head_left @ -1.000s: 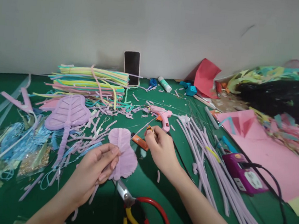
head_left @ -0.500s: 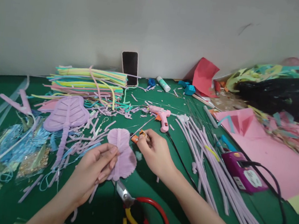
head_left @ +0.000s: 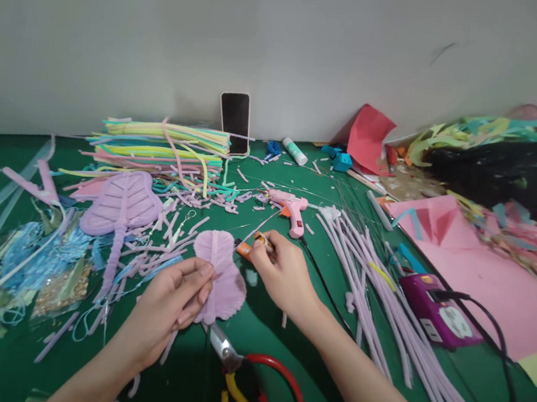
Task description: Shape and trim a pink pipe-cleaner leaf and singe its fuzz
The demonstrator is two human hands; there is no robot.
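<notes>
A lilac fuzzy leaf-shaped piece (head_left: 225, 286) with a central rib is pinched along its left edge by my left hand (head_left: 182, 294). Just right of it, my right hand (head_left: 281, 266) is closed around a small orange object (head_left: 244, 249), perhaps a lighter; its lower part is hidden by the fingers. A pink glue gun (head_left: 291, 208) lies beyond my right hand. Scissors (head_left: 232, 360) with red and yellow handles lie below the leaf piece. A finished-looking lilac leaf (head_left: 124, 205) with a wrapped stem rests at the left.
Bundled coloured pipe cleaners (head_left: 159, 145) and a phone (head_left: 235, 121) are at the back. Lilac stems (head_left: 374, 289), a purple power strip (head_left: 439, 308) with a black cable and pink paper (head_left: 491, 269) lie right. Blue tassels (head_left: 42, 254) and lilac offcuts cover the left.
My right hand, with the orange object, has shifted very slightly right. The leaf piece stays in my left hand, almost unmoved.
</notes>
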